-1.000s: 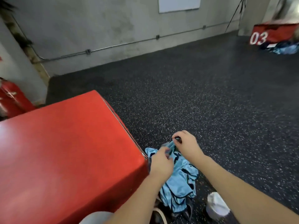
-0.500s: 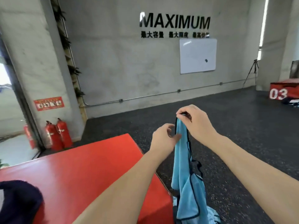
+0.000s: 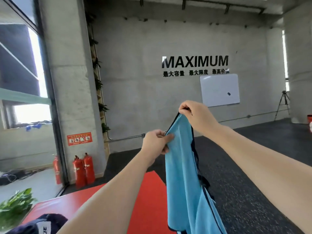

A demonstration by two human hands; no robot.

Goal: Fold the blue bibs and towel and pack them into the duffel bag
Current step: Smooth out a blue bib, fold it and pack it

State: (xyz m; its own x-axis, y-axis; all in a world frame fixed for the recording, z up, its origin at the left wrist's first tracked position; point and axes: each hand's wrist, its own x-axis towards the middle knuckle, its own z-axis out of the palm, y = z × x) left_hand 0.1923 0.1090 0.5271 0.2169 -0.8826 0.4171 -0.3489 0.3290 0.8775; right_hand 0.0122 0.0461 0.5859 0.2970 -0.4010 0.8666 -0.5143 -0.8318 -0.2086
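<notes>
Bib in light blue mesh with dark navy trim (image 3: 184,166): you now have it up at chest height, hanging full length, where half a second ago it hung lower and a second ago it lay bunched on the floor at the near right corner of the red padded box (image 3: 148,191). Your right hand (image 3: 195,114) pinches the top edge of the bib; your left hand (image 3: 156,142) has closed thumb and fingers on the left edge just below, having been short of the cloth a moment back. That suggests the bib is being spread to find its shape, so the first fold is still ahead.

The bib's lower part hangs past the box's right edge, and its tail runs out of view. The box top looks like the fair place to lay it flat. At the near left corner of the box sits a dark navy fabric item with white lettering (image 3: 42,225), possibly the duffel bag, though too little shows to be sure. A leafy green plant (image 3: 15,206) stands beside that corner, and red fire extinguishers (image 3: 84,169) stand well apart by the wall.
</notes>
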